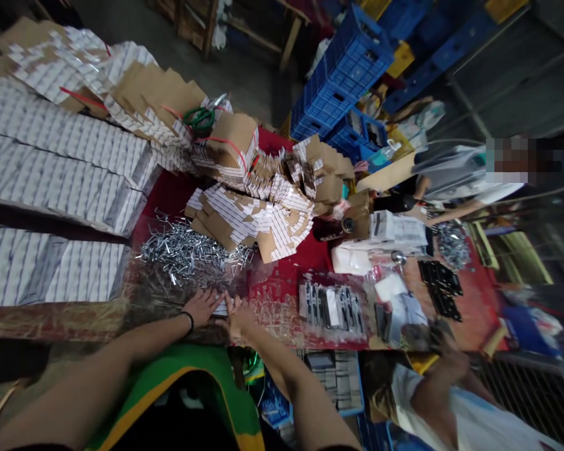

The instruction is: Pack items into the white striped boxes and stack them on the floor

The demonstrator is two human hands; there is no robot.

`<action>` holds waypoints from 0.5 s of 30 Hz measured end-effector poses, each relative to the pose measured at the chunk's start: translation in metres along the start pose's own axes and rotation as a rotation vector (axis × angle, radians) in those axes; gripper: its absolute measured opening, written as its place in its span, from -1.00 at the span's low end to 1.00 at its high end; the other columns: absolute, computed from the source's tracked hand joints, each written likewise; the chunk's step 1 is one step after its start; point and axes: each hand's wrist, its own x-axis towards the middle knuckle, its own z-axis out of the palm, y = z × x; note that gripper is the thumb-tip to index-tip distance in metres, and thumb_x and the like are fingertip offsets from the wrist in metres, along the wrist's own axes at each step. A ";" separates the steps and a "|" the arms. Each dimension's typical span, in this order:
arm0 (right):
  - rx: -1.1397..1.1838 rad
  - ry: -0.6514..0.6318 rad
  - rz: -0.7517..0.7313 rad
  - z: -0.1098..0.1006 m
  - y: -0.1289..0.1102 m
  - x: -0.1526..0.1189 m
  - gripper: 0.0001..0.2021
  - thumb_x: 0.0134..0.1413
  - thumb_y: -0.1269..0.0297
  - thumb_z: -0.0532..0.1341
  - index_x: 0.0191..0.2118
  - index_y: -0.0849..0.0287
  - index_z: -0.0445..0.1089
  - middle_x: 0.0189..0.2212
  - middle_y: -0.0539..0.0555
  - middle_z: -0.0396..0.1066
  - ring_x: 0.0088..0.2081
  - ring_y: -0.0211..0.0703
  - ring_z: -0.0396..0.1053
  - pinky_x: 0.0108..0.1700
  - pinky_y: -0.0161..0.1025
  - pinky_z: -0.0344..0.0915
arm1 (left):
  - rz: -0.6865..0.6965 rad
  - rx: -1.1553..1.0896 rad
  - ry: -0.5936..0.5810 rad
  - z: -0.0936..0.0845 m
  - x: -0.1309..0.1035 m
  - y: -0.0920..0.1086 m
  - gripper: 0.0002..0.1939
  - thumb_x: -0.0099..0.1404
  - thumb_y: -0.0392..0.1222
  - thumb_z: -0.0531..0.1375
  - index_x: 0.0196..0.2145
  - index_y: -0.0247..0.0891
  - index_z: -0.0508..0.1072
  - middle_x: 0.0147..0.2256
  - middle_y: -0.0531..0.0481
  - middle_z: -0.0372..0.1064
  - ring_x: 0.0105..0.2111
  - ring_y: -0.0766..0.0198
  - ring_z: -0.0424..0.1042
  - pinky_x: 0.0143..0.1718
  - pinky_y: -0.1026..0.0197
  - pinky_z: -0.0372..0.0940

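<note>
A small white striped carton (220, 308) lies low on the front edge of the bench, between my two hands. My left hand (201, 309), with a dark band at its wrist, is closed on the carton's left end. From the other side my right hand (239, 317) grips its right end, with the fingers bent over it. My hands cover much of the carton, so its ends are hidden. Just beyond lies a loose heap of shiny metal pins (192, 249). Flattened striped cartons (237, 216) are piled farther back.
Rows of striped boxes (56, 181) stand at left. Green-handled scissors (200, 118) rest on stacked cardboard. To the right are bagged metal parts (331, 307), a dark bottle (333, 230) and black metal pieces (439, 288). A co-worker's arm (444, 369) reaches in at right; another person stands across. Blue crates (341, 69) rise behind.
</note>
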 end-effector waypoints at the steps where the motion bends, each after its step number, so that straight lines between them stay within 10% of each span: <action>1: -0.011 -0.015 0.015 -0.007 -0.001 0.006 -0.10 0.18 -0.25 0.40 0.53 -0.01 0.23 0.36 0.43 0.38 0.35 0.55 0.30 0.32 0.51 0.20 | -0.002 0.003 -0.019 -0.005 0.005 0.005 -0.21 0.39 -0.09 0.29 0.51 -0.17 0.29 0.39 -0.48 0.29 0.38 -0.42 0.26 0.36 -0.40 0.08; 7: 0.119 0.360 0.279 -0.096 -0.012 0.100 -0.39 0.50 -0.14 0.12 0.37 0.20 0.41 0.25 0.42 0.46 0.26 0.27 0.42 0.27 0.14 0.36 | -0.194 -0.146 0.045 -0.050 -0.022 -0.001 -0.35 0.29 -0.15 0.31 0.33 -0.11 0.46 0.18 -0.34 0.46 0.03 -0.17 0.56 0.05 -0.14 0.41; 15: 0.457 0.423 0.612 -0.163 -0.039 0.191 0.41 0.18 -0.19 0.42 0.57 0.62 -0.58 0.34 0.91 0.16 0.33 0.58 0.34 0.22 0.21 0.38 | -1.087 -0.196 0.595 -0.123 -0.229 -0.149 -0.44 0.43 0.09 0.24 0.21 -0.37 0.51 -0.02 -0.36 0.51 0.03 -0.26 0.49 0.08 -0.15 0.37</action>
